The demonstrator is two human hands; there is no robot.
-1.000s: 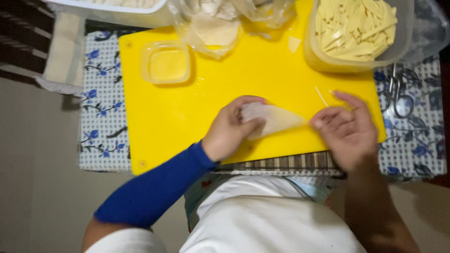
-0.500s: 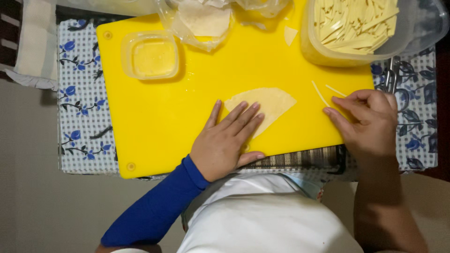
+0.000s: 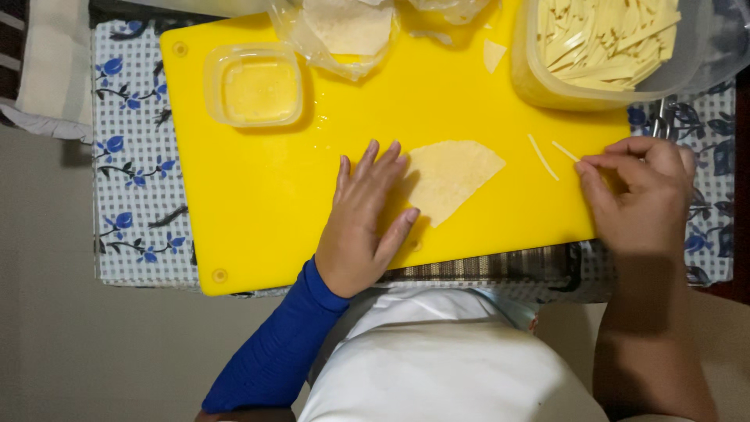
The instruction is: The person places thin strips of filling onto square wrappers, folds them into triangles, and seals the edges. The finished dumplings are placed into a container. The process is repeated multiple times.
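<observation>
Shifted since before: left hand [image 3: 361,227] flat, grip wide, beside pastry sheet [image 3: 449,178].
Right hand [image 3: 642,195] at cutting board [image 3: 258,203] edge, grip narrow, pinched on a strip [image 3: 564,151].

Left hand [image 3: 363,223] lies flat on the yellow cutting board [image 3: 258,203], pinning a pale dough wrapper [image 3: 451,176]; right hand [image 3: 641,195] pinches near loose strips [image 3: 541,156].

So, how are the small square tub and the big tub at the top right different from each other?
The small square tub stands wholly on the yellow board at its upper left; the big tub sits at the upper right and runs out of the picture. The small tub holds a smooth pale yellow filling; the big tub is piled with pale strips. Both are clear plastic, open on top, and neither hand touches them.
</observation>
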